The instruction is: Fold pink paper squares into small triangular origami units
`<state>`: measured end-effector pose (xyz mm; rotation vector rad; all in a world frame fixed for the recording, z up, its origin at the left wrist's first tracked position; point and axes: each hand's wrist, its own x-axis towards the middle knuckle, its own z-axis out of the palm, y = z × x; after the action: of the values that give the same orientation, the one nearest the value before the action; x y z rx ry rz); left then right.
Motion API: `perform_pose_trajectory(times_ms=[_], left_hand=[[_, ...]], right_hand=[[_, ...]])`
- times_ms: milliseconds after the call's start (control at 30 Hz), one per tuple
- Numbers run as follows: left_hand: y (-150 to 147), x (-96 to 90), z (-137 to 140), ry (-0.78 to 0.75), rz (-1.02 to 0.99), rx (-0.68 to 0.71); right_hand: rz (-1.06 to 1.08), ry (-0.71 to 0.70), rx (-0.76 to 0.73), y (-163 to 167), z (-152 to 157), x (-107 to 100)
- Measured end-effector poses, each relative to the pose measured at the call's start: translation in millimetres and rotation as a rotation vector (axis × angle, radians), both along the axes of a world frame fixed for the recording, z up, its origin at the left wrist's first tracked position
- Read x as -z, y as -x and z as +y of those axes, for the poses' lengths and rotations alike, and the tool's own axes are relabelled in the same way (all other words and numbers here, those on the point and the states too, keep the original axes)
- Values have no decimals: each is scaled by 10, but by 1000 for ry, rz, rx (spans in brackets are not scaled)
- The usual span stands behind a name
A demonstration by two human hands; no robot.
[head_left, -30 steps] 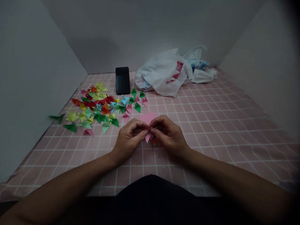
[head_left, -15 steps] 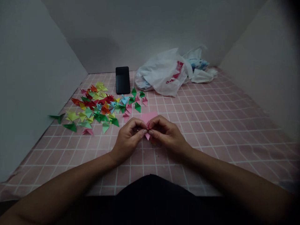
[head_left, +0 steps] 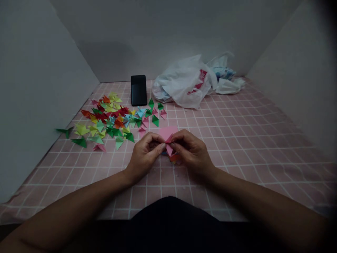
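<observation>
My left hand (head_left: 144, 154) and my right hand (head_left: 191, 151) meet at the middle of the pink checked tablecloth (head_left: 237, 140). Between their fingertips they pinch a small folded pink paper piece (head_left: 169, 147), its point hanging down. A flat pink paper sheet (head_left: 167, 131) lies on the cloth just behind my fingers. Under my right hand some orange and red paper (head_left: 173, 158) shows, mostly hidden.
A spread of several folded paper triangles (head_left: 110, 119) in green, yellow, red, blue and pink covers the left of the cloth. A black phone (head_left: 138, 90) lies behind them. A white plastic bag (head_left: 186, 82) sits at the back. Grey walls enclose three sides.
The hands stay in place. The fingers have shifted slightly on the pink piece, which now shows a little more between them.
</observation>
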<state>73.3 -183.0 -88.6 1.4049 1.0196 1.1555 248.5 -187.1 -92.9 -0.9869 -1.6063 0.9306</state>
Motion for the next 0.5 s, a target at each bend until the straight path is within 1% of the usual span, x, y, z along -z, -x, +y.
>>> perform_pose_trajectory(times_ms=[100,233,333,500], left_hand=[[8,15,-2,54,-24,6],[7,30,-5,81,-56,14],[8,23,-6,81,-56,18],[9,20,-11,48,-53,-15]], right_hand=[[-23,-28,23,3,1,16],[-79,-95,16,1,7,13],[-96,-132,4,3,13,6],[-116,-138,-1,11,4,-2]])
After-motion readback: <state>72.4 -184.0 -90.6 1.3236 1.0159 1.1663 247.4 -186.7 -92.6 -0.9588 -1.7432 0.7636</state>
